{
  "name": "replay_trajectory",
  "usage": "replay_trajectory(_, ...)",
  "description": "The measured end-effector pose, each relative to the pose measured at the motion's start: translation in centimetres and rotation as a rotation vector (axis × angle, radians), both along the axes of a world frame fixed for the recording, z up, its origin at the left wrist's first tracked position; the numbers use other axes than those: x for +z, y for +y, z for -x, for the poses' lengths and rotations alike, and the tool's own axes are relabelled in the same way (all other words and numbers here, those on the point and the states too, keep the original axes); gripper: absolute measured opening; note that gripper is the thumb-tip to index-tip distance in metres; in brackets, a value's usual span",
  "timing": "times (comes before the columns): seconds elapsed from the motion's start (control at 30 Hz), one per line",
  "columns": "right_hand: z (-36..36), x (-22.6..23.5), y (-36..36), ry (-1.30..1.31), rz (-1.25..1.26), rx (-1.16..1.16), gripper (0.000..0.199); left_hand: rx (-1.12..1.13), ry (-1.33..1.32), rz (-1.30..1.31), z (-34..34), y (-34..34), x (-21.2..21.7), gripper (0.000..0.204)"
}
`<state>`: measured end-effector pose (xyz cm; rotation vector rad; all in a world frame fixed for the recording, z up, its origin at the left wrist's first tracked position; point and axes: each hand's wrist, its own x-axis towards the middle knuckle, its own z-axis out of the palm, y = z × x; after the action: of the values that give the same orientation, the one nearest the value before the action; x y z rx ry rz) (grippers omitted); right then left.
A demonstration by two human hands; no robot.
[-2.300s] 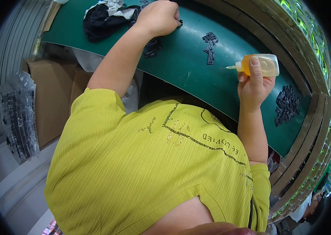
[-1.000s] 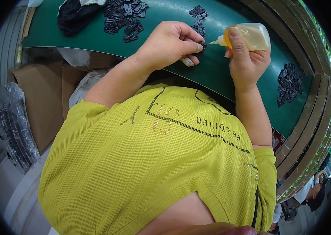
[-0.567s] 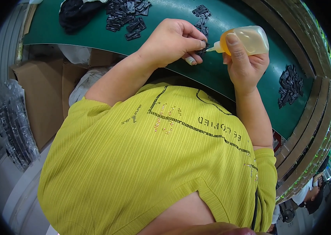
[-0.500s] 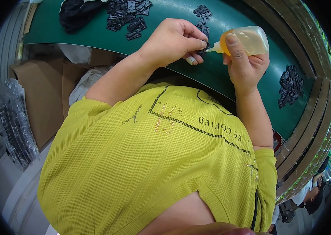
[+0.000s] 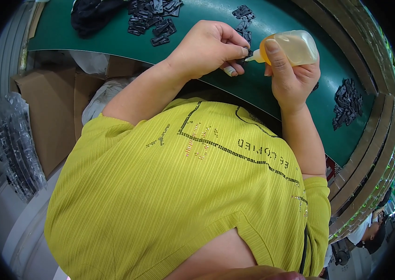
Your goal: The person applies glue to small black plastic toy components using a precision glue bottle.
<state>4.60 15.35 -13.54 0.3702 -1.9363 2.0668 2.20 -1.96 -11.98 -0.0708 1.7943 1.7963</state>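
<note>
2 hands are meeting over the long, smooth green surface [image 5: 277,93], which serves as the landmark for everything else. Curled nearly to a fist, the left hand [image 5: 209,46] is pinching a small black plastic piece [image 5: 243,55] between thumb and fingertips just above the surface's near edge. Wrapped around a soft, translucent squeeze bottle of yellowish liquid [image 5: 293,46], the right hand [image 5: 291,77] is pressing its thumb along the bottle's side and aiming the short white nozzle at that piece.

Judging by the layout, this piece is mid-treatment and much remains: a loose heap of flat, matte black plastic pieces [image 5: 157,18] is lying toward the surface's far left, a smaller cluster [image 5: 243,14] is sitting just beyond the left hand, and another jagged pile [image 5: 347,102] is resting at the surface's right end.
</note>
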Motion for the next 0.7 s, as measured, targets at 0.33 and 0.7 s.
replay_trajectory(0.33, 1.0, 0.5, 2.3, -0.2, 0.49, -0.037, 0.013, 0.027, 0.312, 0.023, -0.3, -0.1, -1.2, 0.021)
replay_trajectory(0.7, 0.8, 1.0, 1.6, -0.169, 0.394, -0.033, 0.014, 0.154, 0.792, 1.192, 4.9, -7.4, -0.2, 0.026)
